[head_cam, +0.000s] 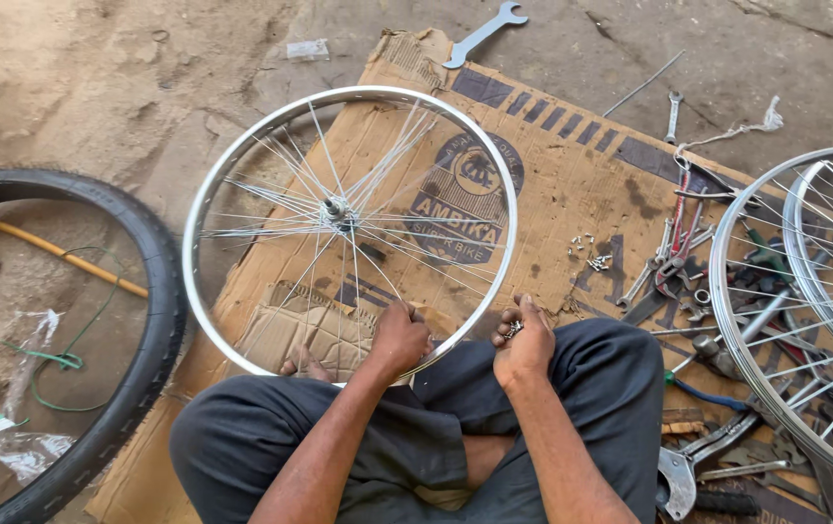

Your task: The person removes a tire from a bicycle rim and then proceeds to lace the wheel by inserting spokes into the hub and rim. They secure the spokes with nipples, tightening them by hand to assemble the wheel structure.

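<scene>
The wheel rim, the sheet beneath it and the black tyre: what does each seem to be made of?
Wheel rim: bright metal by its silvery shine, probably steel or aluminium.
Sheet: brown corrugated cardboard, creased, torn and stained.
Black tyre: matt rubber, by its dull ribbed surface.

A black tyre [140, 320] lies well left of the hands, with a yellow rod [52, 249] and green cord [43, 359] inside its curve. A flattened cardboard sheet [572, 184] spreads ahead. Far ahead rests a grey spanner [483, 34]. To the right sit scattered hand tools [679, 262] and more spoked rims [805, 291].
</scene>
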